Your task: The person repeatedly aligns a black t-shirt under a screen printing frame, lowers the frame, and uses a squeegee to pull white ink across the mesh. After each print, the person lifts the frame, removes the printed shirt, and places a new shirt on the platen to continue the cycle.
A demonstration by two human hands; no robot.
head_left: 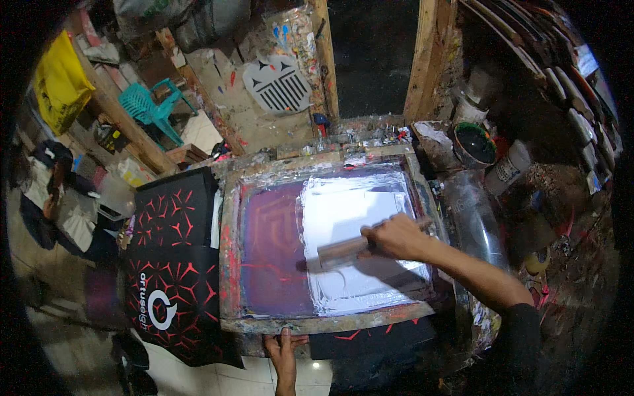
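My right hand (396, 237) is closed around a wooden-handled squeegee (340, 254), slightly blurred, held across the mesh of a screen-printing frame (231, 277). Thick white ink (356, 208) covers the right part of the mesh. Its left part is purplish and shows a faint stencil shape. At the near edge of the frame is my left hand (284, 350), its fingers spread and touching the edge from below. Black fabric with red marks (376, 340) pokes out beneath the frame.
To the left lie black printed pieces (172, 284) with a red pattern and white lettering. A paint bucket (475, 142) and a clear container (512, 165) stand at the right back. Behind are a teal plastic chair (155, 109) and a grey cut-out panel (277, 84).
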